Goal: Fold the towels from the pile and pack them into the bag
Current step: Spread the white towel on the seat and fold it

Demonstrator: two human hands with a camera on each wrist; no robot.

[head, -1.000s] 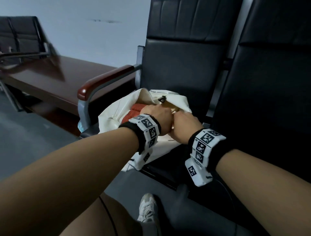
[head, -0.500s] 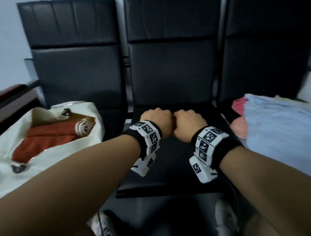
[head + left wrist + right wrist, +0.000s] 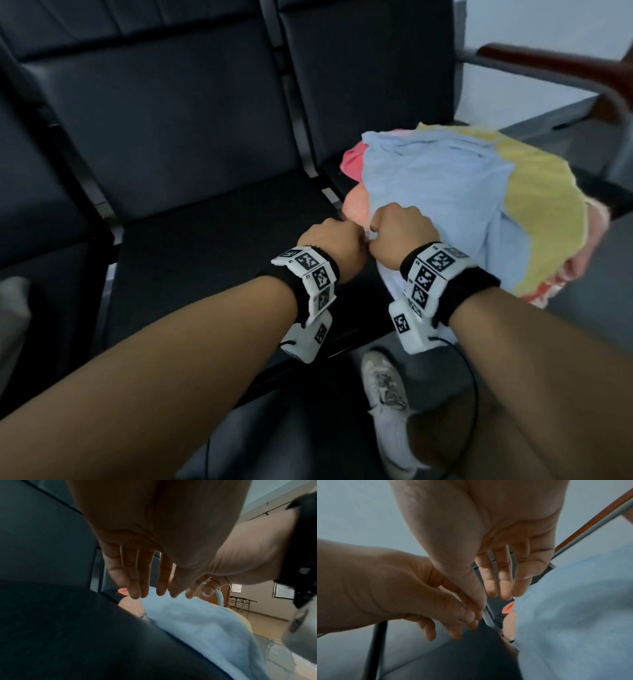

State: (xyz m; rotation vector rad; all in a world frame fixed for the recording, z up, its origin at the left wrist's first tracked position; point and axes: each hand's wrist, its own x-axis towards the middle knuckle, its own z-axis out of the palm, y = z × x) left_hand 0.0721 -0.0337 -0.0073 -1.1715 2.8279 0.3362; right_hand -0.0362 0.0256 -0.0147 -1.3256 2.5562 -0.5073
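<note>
A loose pile of towels lies on the right-hand black seat, with a light blue towel [image 3: 445, 192] on top. A yellow towel [image 3: 548, 212] and pink and peach towels [image 3: 354, 161] lie under it. My left hand [image 3: 330, 243] and right hand [image 3: 404, 229] hang side by side, almost touching, at the pile's near-left edge. In the left wrist view the left hand's fingers [image 3: 135, 582] point down, straight and empty, just above the blue towel [image 3: 197, 622]. The right hand's fingers [image 3: 505, 585] are also straight, close to the blue towel [image 3: 573, 615], holding nothing. The bag cannot be made out.
The middle black seat [image 3: 205, 257] lies bare to the left of the pile. A wood-topped armrest [image 3: 565, 68] bounds the right seat. My white shoe [image 3: 387, 394] stands on the grey floor below the seat's front edge. A pale blurred shape [image 3: 13, 308] sits at the far left.
The view has swung right, from the white bag on the left seat to the towel pile. Both hands travelled together across the middle seat to the pile's edge.
</note>
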